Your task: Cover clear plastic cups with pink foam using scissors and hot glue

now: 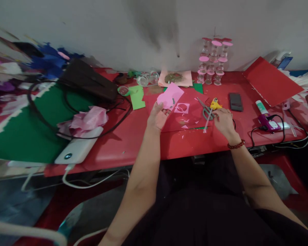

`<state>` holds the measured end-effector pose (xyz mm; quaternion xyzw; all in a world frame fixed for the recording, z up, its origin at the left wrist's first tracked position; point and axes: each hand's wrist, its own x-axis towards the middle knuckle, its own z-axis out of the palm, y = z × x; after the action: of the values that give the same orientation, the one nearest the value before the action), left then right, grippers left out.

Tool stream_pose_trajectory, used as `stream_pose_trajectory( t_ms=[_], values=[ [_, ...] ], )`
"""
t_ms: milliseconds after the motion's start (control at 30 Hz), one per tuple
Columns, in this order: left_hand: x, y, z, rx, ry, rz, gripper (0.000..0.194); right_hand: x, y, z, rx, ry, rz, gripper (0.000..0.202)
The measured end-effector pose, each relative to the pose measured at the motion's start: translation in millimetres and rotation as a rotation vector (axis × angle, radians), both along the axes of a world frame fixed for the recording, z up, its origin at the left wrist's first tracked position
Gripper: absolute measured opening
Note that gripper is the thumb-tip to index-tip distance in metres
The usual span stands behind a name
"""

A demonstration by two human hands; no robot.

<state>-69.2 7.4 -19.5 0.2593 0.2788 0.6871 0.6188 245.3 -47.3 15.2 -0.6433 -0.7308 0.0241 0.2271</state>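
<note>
My left hand (157, 114) is closed on a piece of pink paper (173, 95), gripping its lower left side above the red table. On the right, my right hand (224, 119) has its fingers curled at the handles of a pair of scissors (207, 112), whose blades point up and left. A yellow glue gun (215, 104) lies just beyond those fingers, its grip partly hidden, with a clear glue stick (207, 121) crossing the scissors. Between my hands are a pink paper square with a round cut-out (182, 108) and small pink scraps (184, 126).
A tower of clear cups with pink discs (213, 61) stands by the wall. Right are a black phone-like object (235, 101), a glue tube (261, 107) and a purple power socket (272, 123) with cords. Left are a brown bag (89, 80) and a white power bank (79, 147).
</note>
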Motion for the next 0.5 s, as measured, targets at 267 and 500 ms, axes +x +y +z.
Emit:
stream_pose_trajectory(
  t_ms=[267, 500],
  values=[
    [2.8, -3.0, 3.3, 0.020, 0.029, 0.020, 0.058, 5.9, 31.1, -5.7, -0.210, -0.046, 0.068, 0.017],
    [4.1, -3.7, 5.5, 0.015, -0.004, -0.012, 0.055, -6.3, 40.0, 4.3, -0.265, -0.134, -0.079, 0.014]
  ],
)
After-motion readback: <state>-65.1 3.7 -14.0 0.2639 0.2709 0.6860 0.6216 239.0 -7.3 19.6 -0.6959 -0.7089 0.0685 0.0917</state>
